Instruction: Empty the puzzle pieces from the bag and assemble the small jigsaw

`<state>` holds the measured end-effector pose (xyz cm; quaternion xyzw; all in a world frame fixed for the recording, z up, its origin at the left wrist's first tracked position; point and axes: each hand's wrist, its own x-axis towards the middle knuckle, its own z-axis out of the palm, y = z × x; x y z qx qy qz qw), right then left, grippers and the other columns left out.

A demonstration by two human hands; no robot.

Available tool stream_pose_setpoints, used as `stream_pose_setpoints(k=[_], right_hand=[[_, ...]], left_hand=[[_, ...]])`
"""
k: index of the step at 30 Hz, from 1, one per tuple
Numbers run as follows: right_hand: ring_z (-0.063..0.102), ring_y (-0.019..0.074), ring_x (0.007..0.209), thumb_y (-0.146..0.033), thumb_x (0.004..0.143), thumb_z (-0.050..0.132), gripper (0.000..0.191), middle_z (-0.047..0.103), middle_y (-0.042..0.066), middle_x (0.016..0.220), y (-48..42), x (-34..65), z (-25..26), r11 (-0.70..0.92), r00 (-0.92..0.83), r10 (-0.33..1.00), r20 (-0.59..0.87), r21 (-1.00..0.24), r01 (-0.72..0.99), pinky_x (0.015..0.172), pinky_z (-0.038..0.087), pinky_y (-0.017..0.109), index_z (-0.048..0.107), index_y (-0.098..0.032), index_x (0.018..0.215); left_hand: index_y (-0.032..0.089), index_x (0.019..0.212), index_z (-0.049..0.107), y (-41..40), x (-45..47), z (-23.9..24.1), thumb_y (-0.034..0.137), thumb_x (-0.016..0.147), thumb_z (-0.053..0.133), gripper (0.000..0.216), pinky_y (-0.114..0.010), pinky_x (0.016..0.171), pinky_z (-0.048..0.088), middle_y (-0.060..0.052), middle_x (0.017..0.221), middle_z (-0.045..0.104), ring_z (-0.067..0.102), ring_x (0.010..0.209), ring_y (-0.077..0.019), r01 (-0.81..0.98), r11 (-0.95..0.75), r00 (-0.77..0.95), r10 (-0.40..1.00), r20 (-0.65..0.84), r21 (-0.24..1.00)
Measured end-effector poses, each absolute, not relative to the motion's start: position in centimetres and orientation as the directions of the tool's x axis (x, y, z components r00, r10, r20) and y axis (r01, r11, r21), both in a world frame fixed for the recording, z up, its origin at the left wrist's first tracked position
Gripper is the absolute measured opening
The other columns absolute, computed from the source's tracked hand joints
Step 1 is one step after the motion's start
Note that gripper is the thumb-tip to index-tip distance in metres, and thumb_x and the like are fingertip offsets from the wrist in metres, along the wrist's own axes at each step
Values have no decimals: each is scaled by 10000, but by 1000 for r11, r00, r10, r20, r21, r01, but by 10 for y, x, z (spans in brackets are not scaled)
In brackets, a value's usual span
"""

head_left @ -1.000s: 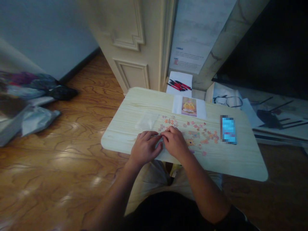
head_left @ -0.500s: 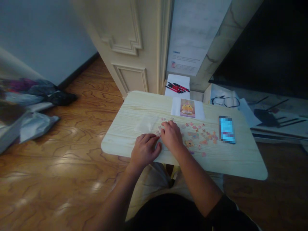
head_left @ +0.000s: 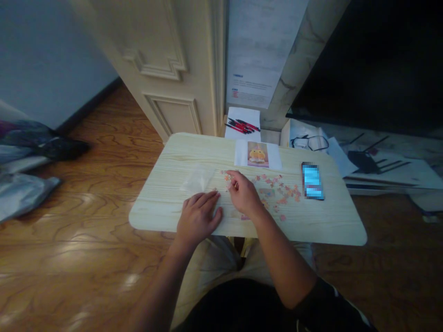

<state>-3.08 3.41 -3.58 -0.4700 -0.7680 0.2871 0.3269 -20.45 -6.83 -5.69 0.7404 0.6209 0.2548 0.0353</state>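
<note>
Right hand moved forward to puzzle pieces beside clear bag

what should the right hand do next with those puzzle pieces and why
Probably close the right hand on one piece from the cluster of puzzle pieces just ahead of it and bring it near the left hand, which rests open on the table: it curls right over that cluster.

Small pink and orange puzzle pieces lie flat and loose, scattered across the middle of the table, a little right of centre.
</note>
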Motion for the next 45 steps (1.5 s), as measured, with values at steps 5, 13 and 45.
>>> stream_pose_setpoints(k=[5,13,45], right_hand=[[687,180,798,-199,863,645,171,743,10,887,43,40,-29,168,-196,978,71,-827,536,787,552,318,721,-234,1012],[737,196,865,-255,876,677,120,790,35,949,43,92,-36,62,-170,985,-34,-847,528,814,565,331,727,-229,982],[650,223,1021,-263,895,723,144,708,61,1032,50,103,-32,268,-271,960,71,-521,810,978,498,378,786,-236,1021]], left_hand=[[264,1352,647,-68,-198,-52,374,946,623,421,-529,1040,436,-47,1417,657,587,1252,-321,905,-242,113,929,352,349],[250,1352,663,-42,-138,-44,424,922,631,465,-542,1054,419,-67,1397,664,562,1261,-335,793,-465,353,877,324,394],[250,1422,607,-29,-129,-46,463,925,604,541,-558,1093,383,-70,1485,592,514,1303,-346,778,-439,352,897,267,449]])
